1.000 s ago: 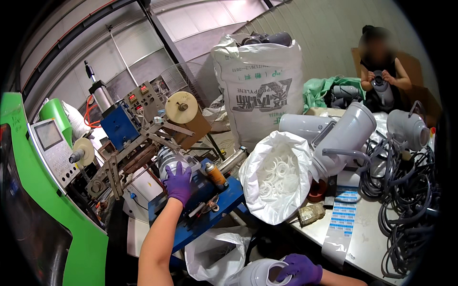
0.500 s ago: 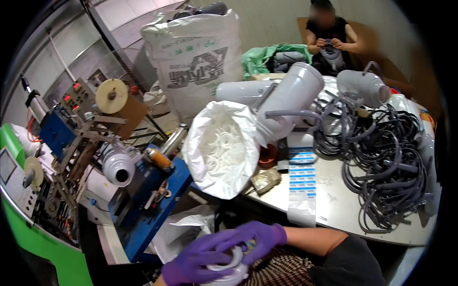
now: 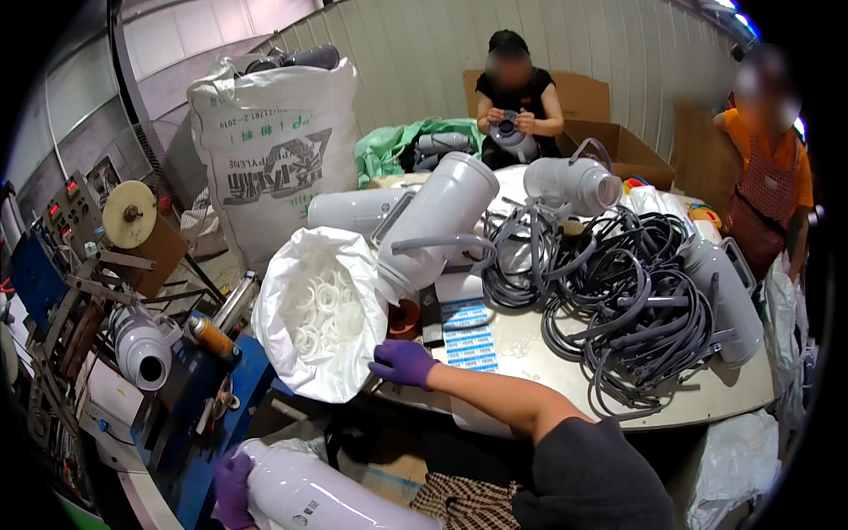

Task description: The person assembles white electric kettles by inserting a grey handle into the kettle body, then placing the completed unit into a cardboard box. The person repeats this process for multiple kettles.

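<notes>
My left hand (image 3: 233, 488), in a purple glove, grips the end of a white plastic jug body (image 3: 327, 499) lying across my lap at the lower edge. My right hand (image 3: 402, 362), also gloved, reaches out over the table's front edge. Its fingertips are at the rim of an open white bag (image 3: 291, 353) full of white plastic rings (image 3: 322, 305). I see nothing held in the right hand. A strip of blue-and-white labels (image 3: 468, 336) lies just beyond it on the table (image 3: 707, 402).
Grey jug bodies (image 3: 442, 221) and a heap of grey handles (image 3: 632, 305) cover the table. A blue machine (image 3: 190, 389) with a jug (image 3: 141, 353) mounted on it stands at my left. A big white sack (image 3: 274, 150) stands behind. Two other people are at the far side.
My right hand left the white jug body in my lap and reached up to the bag of rings. The left hand stays on the jug. My view swung right.
</notes>
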A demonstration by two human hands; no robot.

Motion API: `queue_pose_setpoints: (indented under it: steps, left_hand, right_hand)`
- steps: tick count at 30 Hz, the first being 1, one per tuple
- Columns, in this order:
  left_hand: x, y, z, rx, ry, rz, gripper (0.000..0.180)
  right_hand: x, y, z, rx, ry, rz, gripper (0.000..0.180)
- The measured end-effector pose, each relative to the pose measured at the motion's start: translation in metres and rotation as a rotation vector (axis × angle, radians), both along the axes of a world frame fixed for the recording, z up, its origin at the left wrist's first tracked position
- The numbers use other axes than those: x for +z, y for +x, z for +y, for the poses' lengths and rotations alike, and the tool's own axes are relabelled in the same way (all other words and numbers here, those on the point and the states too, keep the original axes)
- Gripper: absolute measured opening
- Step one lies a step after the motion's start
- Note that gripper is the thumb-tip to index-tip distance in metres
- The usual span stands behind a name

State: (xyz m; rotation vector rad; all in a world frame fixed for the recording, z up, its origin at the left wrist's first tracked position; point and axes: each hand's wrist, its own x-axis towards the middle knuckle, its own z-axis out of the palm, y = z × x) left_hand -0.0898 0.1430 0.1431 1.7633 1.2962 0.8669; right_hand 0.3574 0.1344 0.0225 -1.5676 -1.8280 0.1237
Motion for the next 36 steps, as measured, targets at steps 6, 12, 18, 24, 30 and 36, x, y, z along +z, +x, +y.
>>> queue_pose_setpoints:
  steps: [6,12,18,24,30,36]
  left_hand:
    - [-0.114,-0.043,0.000,0.027,-0.455,-0.804,0.041]
    - [-0.149,-0.016,0.027,-0.128,-0.230,-0.634,0.040]
    - [-0.132,-0.016,0.013,-0.027,-0.290,-0.688,0.040]
    - [-0.173,-0.049,0.015,0.074,-0.215,-0.683,0.045]
    - [-0.156,-0.052,0.000,-0.003,-0.355,-0.864,0.047]
    - [-0.129,-0.035,-0.004,-0.005,-0.362,-0.987,0.041]
  right_hand:
    - [0.084,0.115,-0.102,-0.288,0.195,-0.724,0.010]
    - [0.098,0.285,-0.132,-0.597,-0.101,-1.263,0.026]
    - [0.119,0.311,-0.138,-0.412,-0.190,-1.285,0.021]
    - [0.135,0.323,-0.197,-0.505,0.172,-1.148,0.012]
    - [0.223,0.366,-0.225,-0.768,0.393,0.651,0.028]
    - [0.178,0.141,-0.162,-0.073,0.208,1.374,0.042]
